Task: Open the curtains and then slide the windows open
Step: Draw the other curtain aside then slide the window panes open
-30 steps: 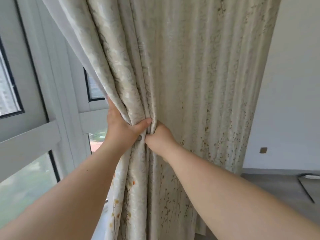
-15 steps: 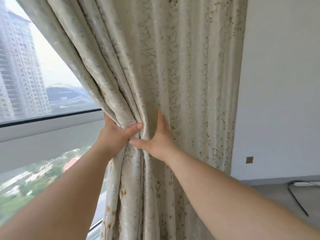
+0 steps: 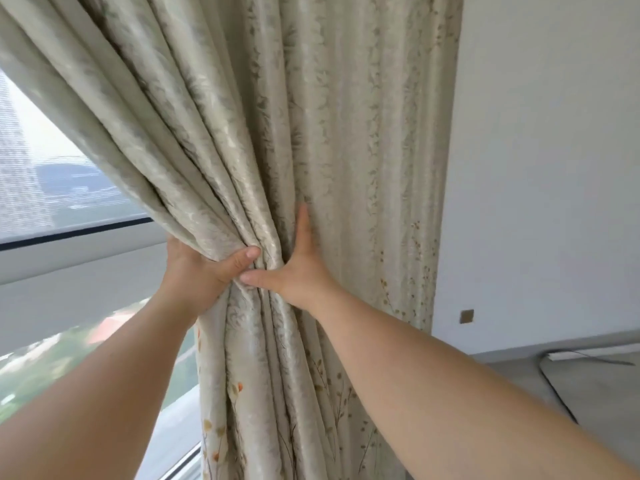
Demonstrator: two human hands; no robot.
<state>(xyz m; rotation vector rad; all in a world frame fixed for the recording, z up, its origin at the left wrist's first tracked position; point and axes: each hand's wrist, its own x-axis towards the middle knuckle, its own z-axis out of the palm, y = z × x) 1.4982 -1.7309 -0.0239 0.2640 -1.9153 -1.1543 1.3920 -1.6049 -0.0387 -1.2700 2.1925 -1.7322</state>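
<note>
Two hands work one curtain [image 3: 346, 133], the biggest thing in view: a pale patterned drape gathered toward the wall [image 3: 554, 168] on the right, its folds fanning up and left from a tight waist at mid-frame. Behind and left of it the window [image 3: 62, 188] shows bare glass with a dark-edged frame rail and a pale sill band below; no handle or sliding sash edge can be made out.

At the waist, the left hand [image 3: 194, 275] closes round the bunched folds from the window side, thumb wrapped over the front, the other fingers hidden behind the cloth. The right hand [image 3: 301, 271] lies flat against the drape just beside it, thumb stretched left under the bunch, one finger pointing up, the rest lost among the folds.

Judging by this, the curtain step is near its end: the drape is pushed almost to the wall, the glass mostly uncovered. Next should come letting go so the folds stay put, then finding the sash edge or handle to the left and sliding it sideways.
</note>
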